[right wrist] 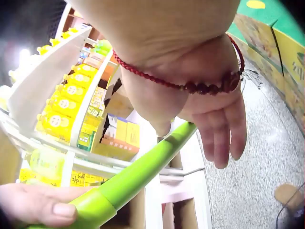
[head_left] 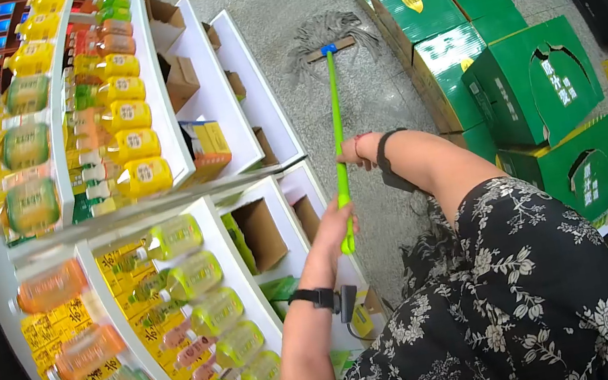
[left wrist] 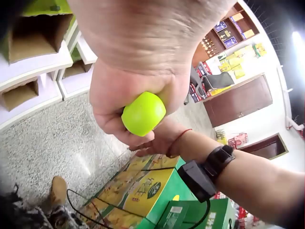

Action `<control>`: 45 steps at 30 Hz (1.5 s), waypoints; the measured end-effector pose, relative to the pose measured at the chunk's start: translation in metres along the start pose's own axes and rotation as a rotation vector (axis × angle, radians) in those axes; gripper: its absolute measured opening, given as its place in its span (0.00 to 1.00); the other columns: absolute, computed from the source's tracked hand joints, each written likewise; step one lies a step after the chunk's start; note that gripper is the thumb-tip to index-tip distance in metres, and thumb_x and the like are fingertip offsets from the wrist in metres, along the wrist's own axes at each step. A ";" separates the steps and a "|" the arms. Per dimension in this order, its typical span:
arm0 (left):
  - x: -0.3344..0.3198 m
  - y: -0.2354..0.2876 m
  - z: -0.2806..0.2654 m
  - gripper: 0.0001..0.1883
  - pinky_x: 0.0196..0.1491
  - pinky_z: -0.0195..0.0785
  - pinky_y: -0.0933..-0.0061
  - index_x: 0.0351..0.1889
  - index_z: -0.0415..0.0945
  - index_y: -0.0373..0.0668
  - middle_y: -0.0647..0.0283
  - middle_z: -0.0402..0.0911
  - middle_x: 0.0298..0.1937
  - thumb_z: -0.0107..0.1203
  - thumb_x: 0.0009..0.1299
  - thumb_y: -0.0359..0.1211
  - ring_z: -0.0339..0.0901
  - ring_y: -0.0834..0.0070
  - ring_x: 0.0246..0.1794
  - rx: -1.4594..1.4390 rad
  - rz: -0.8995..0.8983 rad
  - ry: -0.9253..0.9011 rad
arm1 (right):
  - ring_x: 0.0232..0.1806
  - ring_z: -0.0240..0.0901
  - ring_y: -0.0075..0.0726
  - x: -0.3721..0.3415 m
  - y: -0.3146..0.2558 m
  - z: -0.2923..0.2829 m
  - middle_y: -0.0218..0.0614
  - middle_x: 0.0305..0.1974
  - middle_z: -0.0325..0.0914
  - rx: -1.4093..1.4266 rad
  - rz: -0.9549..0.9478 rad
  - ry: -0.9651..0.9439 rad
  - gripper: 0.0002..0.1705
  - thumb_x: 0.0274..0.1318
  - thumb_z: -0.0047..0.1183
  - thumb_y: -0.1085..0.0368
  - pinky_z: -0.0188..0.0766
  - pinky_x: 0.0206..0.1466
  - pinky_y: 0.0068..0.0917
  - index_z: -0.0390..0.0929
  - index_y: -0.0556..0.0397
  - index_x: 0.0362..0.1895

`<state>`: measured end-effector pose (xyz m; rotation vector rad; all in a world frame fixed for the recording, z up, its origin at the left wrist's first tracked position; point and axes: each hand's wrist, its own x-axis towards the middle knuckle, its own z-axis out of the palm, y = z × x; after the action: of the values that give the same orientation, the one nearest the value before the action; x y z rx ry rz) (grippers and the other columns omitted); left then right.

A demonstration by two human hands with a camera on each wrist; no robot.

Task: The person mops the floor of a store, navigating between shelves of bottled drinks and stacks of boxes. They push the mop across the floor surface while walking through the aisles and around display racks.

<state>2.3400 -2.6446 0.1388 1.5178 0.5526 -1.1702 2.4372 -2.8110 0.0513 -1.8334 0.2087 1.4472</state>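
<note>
Shelves (head_left: 157,69) of filled bottles (head_left: 143,177) flank hands (head_left: 336,225) holding a mop (head_left: 335,103).

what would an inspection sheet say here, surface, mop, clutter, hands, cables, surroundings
surface: grey speckled floor, shiny in places; wetness cannot be told
job's things: mop head spread on floor, green handle attached
clutter: stacked green boxes beside the mop, two torn
grip: left hand curled round handle's near end; right hand farther down, fingers fairly straight
cables: thin black cable at right wrist camera
surroundings: white shelves with bottles, left of the mop
</note>
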 end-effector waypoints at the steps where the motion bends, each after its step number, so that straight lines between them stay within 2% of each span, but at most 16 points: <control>1: 0.015 0.020 -0.001 0.25 0.19 0.60 0.81 0.63 0.53 0.44 0.66 0.65 0.23 0.44 0.68 0.31 0.63 0.80 0.17 -0.023 0.006 -0.001 | 0.29 0.77 0.45 0.002 -0.006 -0.019 0.47 0.34 0.75 -0.034 -0.028 0.050 0.25 0.60 0.37 0.49 0.75 0.28 0.41 0.67 0.55 0.52; 5: 0.052 0.086 -0.002 0.24 0.19 0.60 0.81 0.62 0.55 0.44 0.67 0.65 0.23 0.45 0.67 0.32 0.62 0.80 0.16 -0.023 0.011 -0.002 | 0.20 0.73 0.38 0.024 -0.025 -0.062 0.41 0.26 0.72 0.126 -0.005 0.153 0.22 0.60 0.37 0.49 0.71 0.22 0.36 0.70 0.55 0.44; 8: 0.068 0.109 -0.002 0.24 0.20 0.60 0.82 0.62 0.56 0.46 0.67 0.65 0.24 0.45 0.67 0.32 0.62 0.80 0.17 -0.041 0.006 0.015 | 0.19 0.72 0.37 0.063 -0.024 -0.082 0.41 0.25 0.72 -0.162 -0.111 0.102 0.23 0.60 0.37 0.49 0.70 0.22 0.36 0.71 0.56 0.43; 10: 0.065 0.122 -0.003 0.24 0.20 0.61 0.82 0.62 0.57 0.45 0.67 0.65 0.25 0.45 0.67 0.32 0.63 0.81 0.18 -0.021 -0.005 -0.005 | 0.18 0.72 0.37 0.039 -0.038 -0.093 0.41 0.24 0.72 0.081 -0.012 0.189 0.23 0.60 0.38 0.49 0.69 0.22 0.36 0.71 0.57 0.42; 14: 0.059 0.123 -0.012 0.24 0.21 0.61 0.81 0.63 0.56 0.45 0.67 0.65 0.24 0.46 0.67 0.32 0.63 0.81 0.18 -0.011 0.000 0.000 | 0.18 0.71 0.37 0.022 -0.055 -0.088 0.40 0.23 0.72 0.155 0.058 0.185 0.24 0.60 0.37 0.48 0.70 0.22 0.36 0.71 0.57 0.41; 17: 0.051 0.089 -0.026 0.26 0.20 0.61 0.82 0.64 0.55 0.47 0.67 0.65 0.24 0.46 0.67 0.32 0.63 0.81 0.18 0.025 0.025 0.017 | 0.19 0.72 0.36 0.028 -0.054 -0.063 0.38 0.24 0.72 -0.233 -0.102 0.138 0.24 0.60 0.36 0.48 0.70 0.22 0.35 0.71 0.56 0.42; 20: 0.011 0.061 -0.033 0.29 0.21 0.63 0.80 0.66 0.51 0.45 0.69 0.65 0.27 0.45 0.67 0.31 0.65 0.81 0.22 0.061 -0.021 0.003 | 0.21 0.74 0.36 0.030 -0.051 -0.022 0.39 0.27 0.73 -0.025 0.011 0.030 0.25 0.60 0.37 0.47 0.71 0.23 0.34 0.71 0.55 0.44; 25: -0.046 -0.051 -0.053 0.31 0.21 0.63 0.79 0.68 0.47 0.47 0.69 0.65 0.25 0.45 0.67 0.31 0.64 0.81 0.19 0.000 0.038 0.005 | 0.24 0.77 0.40 0.029 -0.028 0.087 0.43 0.33 0.75 0.108 0.000 -0.195 0.26 0.60 0.37 0.48 0.76 0.27 0.37 0.70 0.57 0.47; 26: -0.062 -0.072 -0.054 0.31 0.21 0.63 0.79 0.68 0.47 0.48 0.69 0.66 0.25 0.45 0.67 0.31 0.64 0.80 0.18 0.002 0.023 -0.004 | 0.27 0.77 0.42 0.019 -0.025 0.108 0.47 0.33 0.77 0.048 -0.011 -0.231 0.28 0.61 0.31 0.48 0.75 0.29 0.39 0.69 0.59 0.48; 30: -0.133 -0.148 -0.053 0.32 0.21 0.63 0.77 0.69 0.46 0.48 0.67 0.67 0.28 0.46 0.67 0.31 0.66 0.80 0.20 -0.010 -0.056 0.029 | 0.29 0.77 0.44 -0.005 -0.014 0.184 0.50 0.35 0.77 -0.059 -0.018 -0.377 0.29 0.60 0.32 0.47 0.75 0.30 0.41 0.67 0.60 0.51; 33: -0.166 -0.208 -0.049 0.31 0.28 0.65 0.78 0.68 0.48 0.47 0.66 0.69 0.32 0.47 0.67 0.33 0.68 0.81 0.27 -0.049 -0.106 0.019 | 0.32 0.77 0.46 -0.014 -0.012 0.225 0.52 0.37 0.77 -0.201 0.050 -0.540 0.32 0.60 0.33 0.46 0.75 0.33 0.43 0.66 0.62 0.52; 35: -0.190 -0.227 -0.039 0.31 0.43 0.65 0.78 0.68 0.50 0.45 0.62 0.73 0.42 0.47 0.67 0.32 0.71 0.78 0.40 0.042 -0.092 0.071 | 0.36 0.76 0.48 -0.025 -0.014 0.244 0.52 0.37 0.77 -0.275 0.122 -0.653 0.35 0.59 0.33 0.43 0.75 0.38 0.43 0.68 0.65 0.51; 36: -0.203 -0.225 -0.029 0.33 0.21 0.61 0.78 0.69 0.45 0.46 0.67 0.69 0.21 0.47 0.67 0.30 0.66 0.79 0.17 0.058 -0.010 0.125 | 0.39 0.76 0.49 -0.020 -0.015 0.255 0.52 0.39 0.77 -0.363 0.175 -0.732 0.38 0.58 0.32 0.40 0.74 0.41 0.41 0.68 0.67 0.49; 40: -0.204 -0.253 -0.025 0.34 0.20 0.61 0.78 0.69 0.44 0.45 0.66 0.69 0.22 0.47 0.67 0.30 0.67 0.79 0.17 -0.022 -0.021 0.089 | 0.39 0.76 0.49 -0.037 -0.025 0.259 0.52 0.42 0.76 -0.454 0.255 -0.814 0.40 0.58 0.31 0.38 0.73 0.41 0.37 0.68 0.68 0.50; 43: -0.202 -0.240 -0.023 0.34 0.20 0.61 0.78 0.69 0.44 0.45 0.66 0.69 0.22 0.48 0.66 0.29 0.67 0.79 0.17 -0.062 -0.013 0.091 | 0.38 0.76 0.49 -0.028 -0.026 0.254 0.53 0.42 0.76 -0.426 0.231 -0.866 0.40 0.58 0.30 0.38 0.73 0.42 0.38 0.67 0.68 0.50; 45: -0.193 -0.221 -0.027 0.30 0.60 0.52 0.77 0.67 0.49 0.41 0.57 0.61 0.63 0.47 0.69 0.34 0.61 0.75 0.58 0.021 -0.070 0.107 | 0.38 0.77 0.50 -0.020 -0.032 0.238 0.57 0.40 0.75 -0.361 0.228 -0.845 0.38 0.58 0.33 0.42 0.75 0.39 0.42 0.65 0.71 0.50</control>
<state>2.0882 -2.5066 0.2047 1.5970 0.6717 -1.1560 2.2684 -2.6397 0.0713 -1.3154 -0.2946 2.4057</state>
